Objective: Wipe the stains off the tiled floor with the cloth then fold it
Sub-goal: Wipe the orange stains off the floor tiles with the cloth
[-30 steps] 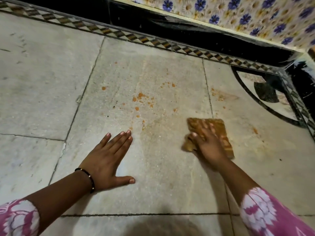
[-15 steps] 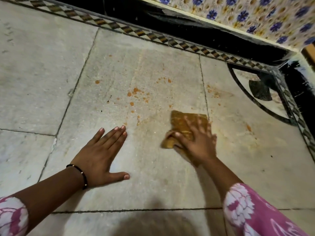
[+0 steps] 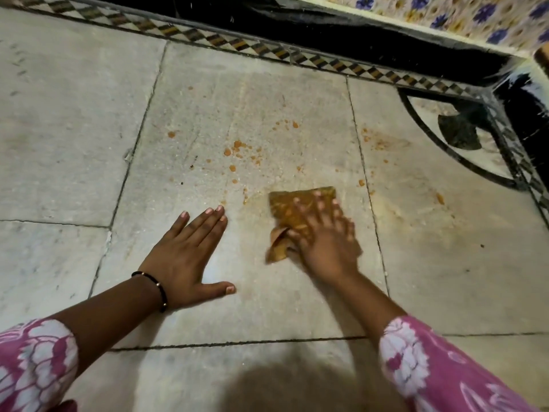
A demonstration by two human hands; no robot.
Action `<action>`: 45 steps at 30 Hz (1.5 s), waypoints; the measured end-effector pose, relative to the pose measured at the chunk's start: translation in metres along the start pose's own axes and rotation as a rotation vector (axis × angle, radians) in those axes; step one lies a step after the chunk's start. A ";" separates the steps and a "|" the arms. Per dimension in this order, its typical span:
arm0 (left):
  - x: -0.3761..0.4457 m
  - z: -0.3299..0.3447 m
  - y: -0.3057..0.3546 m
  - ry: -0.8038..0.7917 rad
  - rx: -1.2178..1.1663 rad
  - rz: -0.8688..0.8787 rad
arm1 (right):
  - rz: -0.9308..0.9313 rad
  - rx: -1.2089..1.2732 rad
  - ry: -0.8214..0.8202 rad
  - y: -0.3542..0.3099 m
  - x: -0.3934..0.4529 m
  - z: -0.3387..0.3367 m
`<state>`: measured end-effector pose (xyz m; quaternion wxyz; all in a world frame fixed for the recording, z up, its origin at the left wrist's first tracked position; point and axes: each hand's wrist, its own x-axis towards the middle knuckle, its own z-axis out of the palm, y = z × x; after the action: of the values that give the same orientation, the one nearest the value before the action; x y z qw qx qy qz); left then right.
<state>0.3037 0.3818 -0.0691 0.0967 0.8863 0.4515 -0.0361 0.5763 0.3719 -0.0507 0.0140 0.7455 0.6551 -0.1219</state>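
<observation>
Head view. Tiled floor point(image 3: 445, 278): large pale stone tiles with dark grout lines. Far edge: a checkered border strip point(image 3: 267, 50), then a black skirting point(image 3: 356, 34), then floral wall tiles point(image 3: 475, 19) at far right.

Left hand point(image 3: 185, 257): flat on the floor, palm down, fingers straight and close together, thumb spread to the right; holds nothing. Black bangle point(image 3: 162, 292) on its wrist.

Right hand point(image 3: 325, 242): motion-blurred, palm down on the brown cloth point(image 3: 292, 209), fingers spread and pressing it against the floor. Whether any finger curls round the fabric cannot be told.

Cloth: bunched flat on the centre tile, right of the left hand, apart from it. Far edge shows past the fingertips; a crumpled flap sticks out at the near left under the thumb.

Orange stains point(image 3: 237, 148): scattered spots on the centre tile, far and left of the cloth; a few on the right tile. A faint smear lies right of the cloth.

Pink floral sleeves point(image 3: 430, 367) at both near corners.
</observation>
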 end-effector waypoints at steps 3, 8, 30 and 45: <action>0.000 -0.002 0.001 -0.005 -0.001 -0.003 | 0.264 0.060 0.058 0.069 -0.022 -0.006; 0.000 -0.001 0.002 -0.008 0.006 -0.008 | 0.392 0.081 0.151 0.036 -0.148 0.031; 0.001 0.002 -0.001 0.007 0.011 0.031 | 0.106 0.009 0.091 -0.037 -0.163 0.048; -0.007 -0.006 -0.052 0.117 -0.124 -0.207 | 0.391 0.044 0.079 0.030 -0.138 0.026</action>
<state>0.2577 0.4070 -0.0693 0.1203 0.8279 0.5467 0.0339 0.5861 0.2291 -0.0523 -0.0046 0.8628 0.4952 -0.1019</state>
